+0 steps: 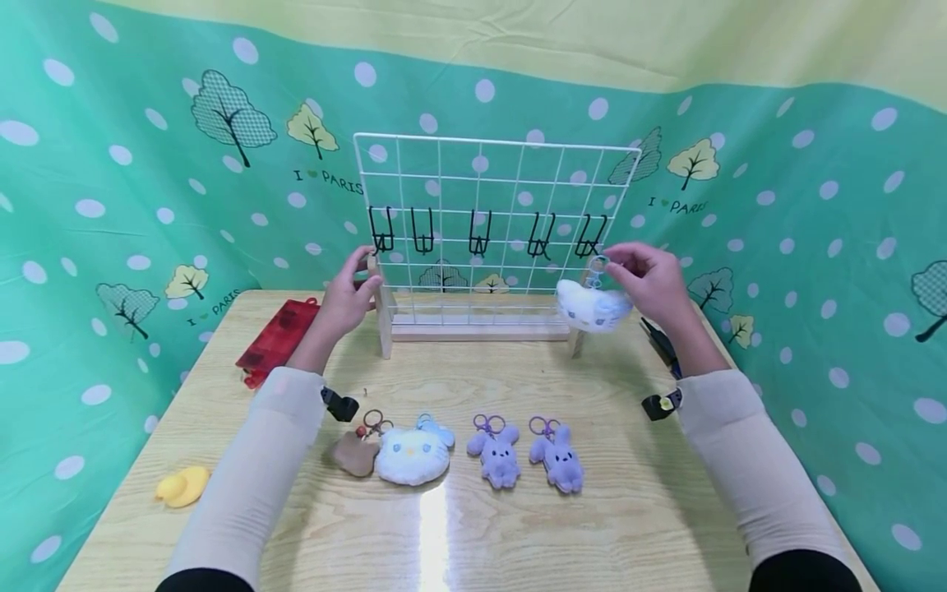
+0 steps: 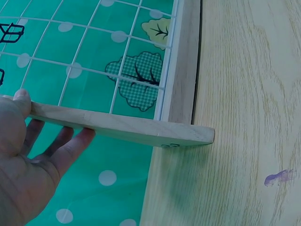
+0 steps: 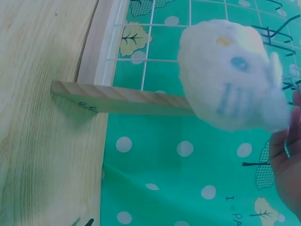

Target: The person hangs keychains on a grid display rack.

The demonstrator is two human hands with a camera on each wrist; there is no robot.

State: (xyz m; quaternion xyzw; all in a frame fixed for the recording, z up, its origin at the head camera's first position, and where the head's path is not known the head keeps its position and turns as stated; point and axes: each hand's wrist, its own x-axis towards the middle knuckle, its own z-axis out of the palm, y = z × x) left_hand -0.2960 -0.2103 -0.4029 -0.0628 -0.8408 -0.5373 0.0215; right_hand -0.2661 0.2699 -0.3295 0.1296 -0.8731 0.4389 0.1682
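Observation:
A white wire-grid rack on a wooden stand point(image 1: 481, 333) stands at the back of the table, with several black hooks point(image 1: 479, 238) in a row across it. My left hand point(image 1: 344, 296) grips the stand's left wooden side post point(image 2: 122, 123), thumb on one face and fingers on the other. My right hand point(image 1: 651, 279) pinches the blue ring of a white plush cat-head keychain point(image 1: 592, 307), which hangs tilted beside the right post, just below the rightmost hook point(image 1: 589, 237). In the right wrist view the plush point(image 3: 225, 75) covers part of that post, and the fingertips are partly cut off.
On the table in front lie a brown plush keychain point(image 1: 355, 455), another white cat-head plush point(image 1: 413, 455) and two purple rabbit plush keychains point(image 1: 497, 456) point(image 1: 560, 462). A red pouch point(image 1: 277, 341) and a yellow duck point(image 1: 183, 486) lie at left. A dark tool point(image 1: 661, 345) lies near the right forearm.

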